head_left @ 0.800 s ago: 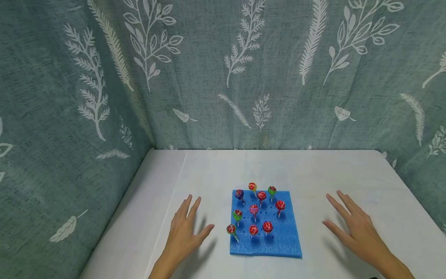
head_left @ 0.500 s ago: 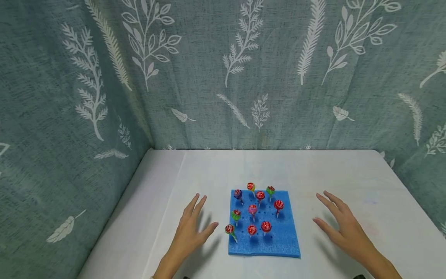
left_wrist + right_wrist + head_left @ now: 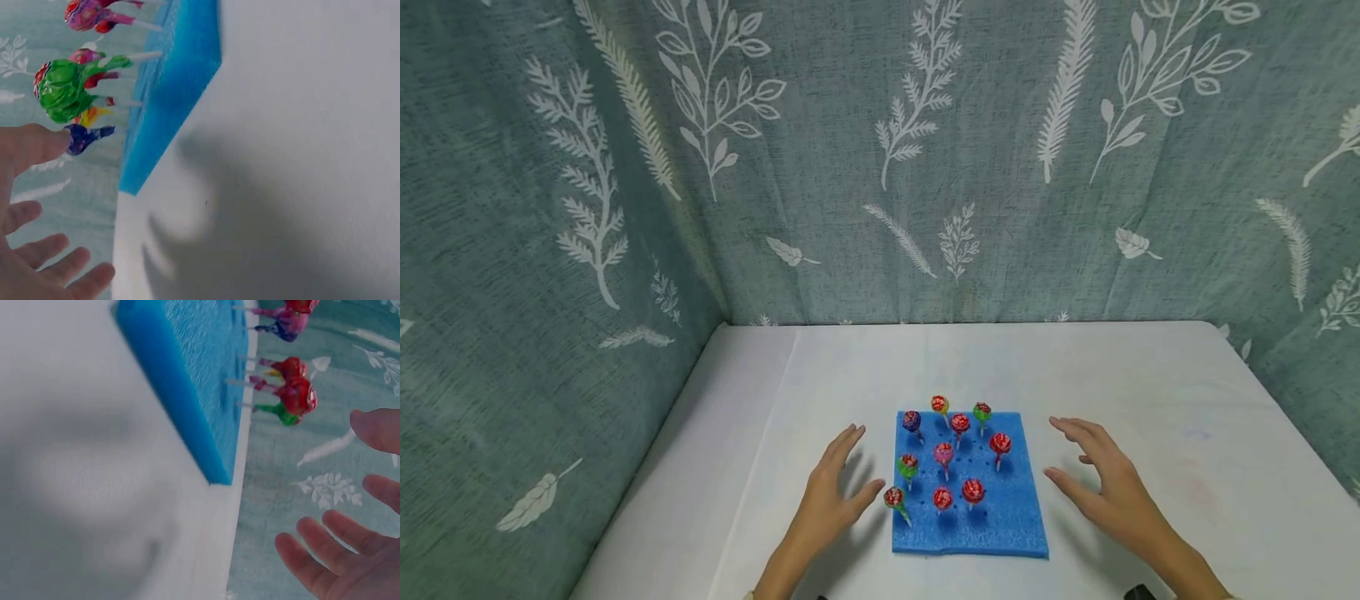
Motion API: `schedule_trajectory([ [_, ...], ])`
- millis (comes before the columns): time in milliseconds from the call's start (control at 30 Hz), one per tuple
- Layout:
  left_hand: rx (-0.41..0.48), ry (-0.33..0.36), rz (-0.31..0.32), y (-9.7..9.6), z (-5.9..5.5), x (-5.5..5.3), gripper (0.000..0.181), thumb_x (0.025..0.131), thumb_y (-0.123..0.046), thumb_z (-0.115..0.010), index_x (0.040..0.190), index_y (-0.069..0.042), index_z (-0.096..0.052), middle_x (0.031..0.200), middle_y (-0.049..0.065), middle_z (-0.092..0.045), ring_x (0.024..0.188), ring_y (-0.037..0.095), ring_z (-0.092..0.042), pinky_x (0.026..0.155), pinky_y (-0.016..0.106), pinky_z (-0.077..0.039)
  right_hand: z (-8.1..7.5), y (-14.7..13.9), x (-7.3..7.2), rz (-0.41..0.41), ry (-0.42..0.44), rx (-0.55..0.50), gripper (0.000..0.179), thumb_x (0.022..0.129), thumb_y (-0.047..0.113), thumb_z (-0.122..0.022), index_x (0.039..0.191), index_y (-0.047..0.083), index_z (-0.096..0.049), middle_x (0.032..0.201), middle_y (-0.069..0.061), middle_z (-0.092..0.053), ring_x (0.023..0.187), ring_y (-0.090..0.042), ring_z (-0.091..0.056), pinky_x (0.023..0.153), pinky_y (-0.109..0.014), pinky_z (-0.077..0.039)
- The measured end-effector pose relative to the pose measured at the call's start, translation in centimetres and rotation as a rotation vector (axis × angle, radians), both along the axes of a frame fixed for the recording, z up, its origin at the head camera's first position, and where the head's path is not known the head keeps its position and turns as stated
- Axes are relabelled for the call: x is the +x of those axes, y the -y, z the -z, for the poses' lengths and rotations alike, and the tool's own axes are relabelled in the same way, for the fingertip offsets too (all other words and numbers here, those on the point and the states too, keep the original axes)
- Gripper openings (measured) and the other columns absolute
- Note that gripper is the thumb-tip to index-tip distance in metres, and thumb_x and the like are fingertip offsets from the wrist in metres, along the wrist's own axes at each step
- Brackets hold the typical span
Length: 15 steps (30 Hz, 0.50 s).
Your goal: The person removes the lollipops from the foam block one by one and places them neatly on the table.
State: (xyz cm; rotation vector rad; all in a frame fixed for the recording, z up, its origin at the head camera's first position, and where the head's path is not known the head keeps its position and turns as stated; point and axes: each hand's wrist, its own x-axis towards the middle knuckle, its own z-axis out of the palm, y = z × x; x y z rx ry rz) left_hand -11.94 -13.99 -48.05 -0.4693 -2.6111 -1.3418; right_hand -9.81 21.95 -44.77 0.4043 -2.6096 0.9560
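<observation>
Several wrapped lollipops stand by their sticks in a blue foam board [image 3: 1000, 525] on the white table. Along its left side are a purple lollipop [image 3: 912, 421] and two green ones, the nearer green lollipop [image 3: 894, 497] leaning outward. A pink lollipop [image 3: 943, 453] is near the middle, and a red lollipop [image 3: 1001, 443] is at the right. My left hand [image 3: 829, 496] hovers just left of the board, fingers spread and holding nothing. To the board's right, my right hand [image 3: 1108, 492] is held over the table, fingers relaxed, thumb apart, also holding nothing.
The white table [image 3: 835, 358] runs back to a green leaf-patterned curtain [image 3: 842, 167], which also hangs along the left side. Small holes dot the foam between the sticks. Both hands cast shadows on the tabletop.
Both hands have moved inward toward the foam board, the left hand to the right and the right hand to the left. The lollipops stay in their places in the foam.
</observation>
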Motion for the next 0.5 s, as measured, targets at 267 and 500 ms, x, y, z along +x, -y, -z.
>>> schedule_trajectory([
  [267,0.185,0.053,0.076,-0.6,1.0,-0.3,0.067,0.079,-0.009,-0.077,0.138,-0.013,-0.046,0.143,0.019,-0.039,0.127,0.035,-0.043,0.085,0.043,-0.051,0.3,1.5,-0.3,-0.017,0.055,-0.081,0.056,0.08,0.013,-0.076,0.131,0.014,-0.052,0.125,-0.008,-0.053,0.103,-0.027,-0.058,0.074,-0.045,-0.055],
  [500,0.298,0.119,0.122,-1.3,1.4,-0.6,0.062,0.077,0.005,-0.074,0.133,-0.002,-0.049,0.142,0.02,-0.04,0.121,0.039,-0.048,0.084,0.038,-0.053,0.9,3.0,-1.0,-0.031,0.089,-0.164,0.05,0.08,0.012,-0.076,0.125,0.013,-0.055,0.122,-0.006,-0.055,0.101,-0.026,-0.06,0.073,-0.039,-0.056],
])
